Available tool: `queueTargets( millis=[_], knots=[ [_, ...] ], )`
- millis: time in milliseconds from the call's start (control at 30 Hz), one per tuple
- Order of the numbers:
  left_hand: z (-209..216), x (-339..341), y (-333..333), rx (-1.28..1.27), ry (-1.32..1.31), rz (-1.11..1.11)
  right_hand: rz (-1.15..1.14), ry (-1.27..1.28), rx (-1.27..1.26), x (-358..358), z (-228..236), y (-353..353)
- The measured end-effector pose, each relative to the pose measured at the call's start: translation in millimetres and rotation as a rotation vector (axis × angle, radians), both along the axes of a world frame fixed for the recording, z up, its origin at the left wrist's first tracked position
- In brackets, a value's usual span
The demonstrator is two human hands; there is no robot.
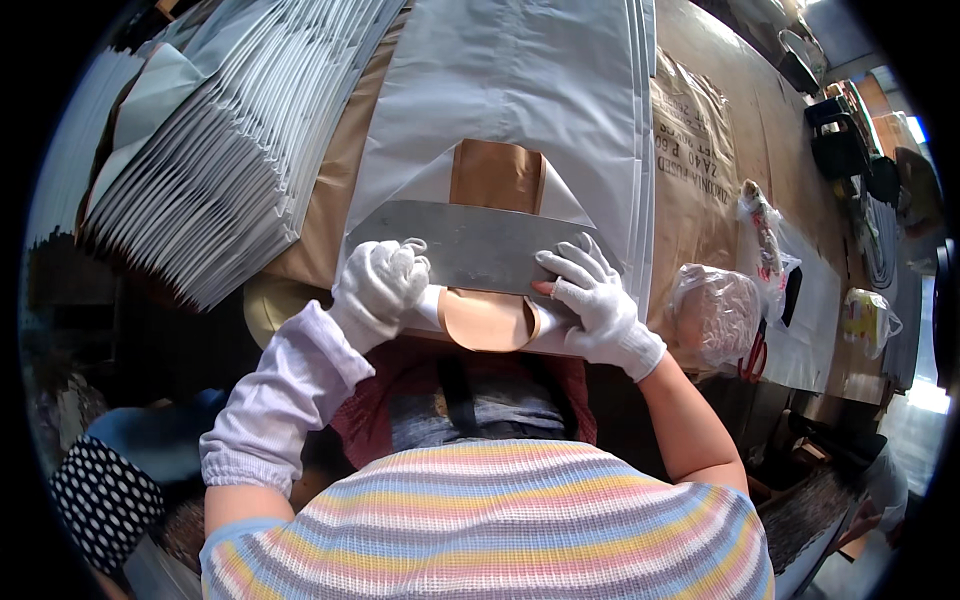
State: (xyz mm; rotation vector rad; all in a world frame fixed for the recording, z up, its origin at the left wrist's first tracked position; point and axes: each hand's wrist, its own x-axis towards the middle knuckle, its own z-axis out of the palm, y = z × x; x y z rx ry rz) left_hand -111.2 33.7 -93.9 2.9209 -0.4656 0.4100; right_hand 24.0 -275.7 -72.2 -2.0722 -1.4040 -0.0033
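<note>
A flat grey metal plate (470, 244) lies across the folded end of a white paper sack (415, 188). Brown paper flaps of the sack show beyond the plate (497, 175) and on its near side (487, 318). At the plate's left end is my left hand (378, 292), in a white glove, with its fingers curled tightly against the metal. My right hand (597, 303), gloved too with the thumb tip bare, grips the right end, fingers bent over the top and thumb by the near edge. The undersides of both hands are hidden.
A fanned stack of white folded sacks (215, 175) lies at the left. Brown printed paper (690, 150) covers the table at the right. A clear plastic bag (715, 310) and red-handled scissors (754, 358) sit near the right edge. Polka-dot fabric (105, 500) shows at lower left.
</note>
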Motion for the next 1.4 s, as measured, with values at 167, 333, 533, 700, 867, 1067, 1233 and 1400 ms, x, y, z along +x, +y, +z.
queueTargets(
  millis=[167, 333, 533, 700, 867, 1067, 1233, 1400],
  knots=[
    [0, 5, -9, -0.476, -0.046, 0.074, -0.332, 0.041, -0.083, -10, -7, -10],
    [45, 41, -19, -0.328, 0.605, 0.558, -0.527, 0.091, -0.287, 0, 0, 7],
    [83, 119, -13, -0.056, 0.765, 0.623, -0.675, 0.22, -0.61, 45, 36, 50],
    [54, 115, 1, -0.161, 0.64, 0.407, -0.457, 0.092, -0.276, 54, 19, 48],
    [1, 57, 26, -0.351, 0.219, -0.021, -0.142, -0.069, 0.005, 27, -14, 24],
    [22, 54, 15, -0.334, 0.258, -0.078, -0.158, -0.049, -0.002, 22, -13, 24],
    [6, 69, 5, -0.31, 0.135, -0.12, -0.226, -0.185, 0.03, 23, -14, 43],
    [0, 67, 3, -0.18, 0.048, -0.16, -0.103, -0.199, 0.069, 21, -20, 42]
  ],
)
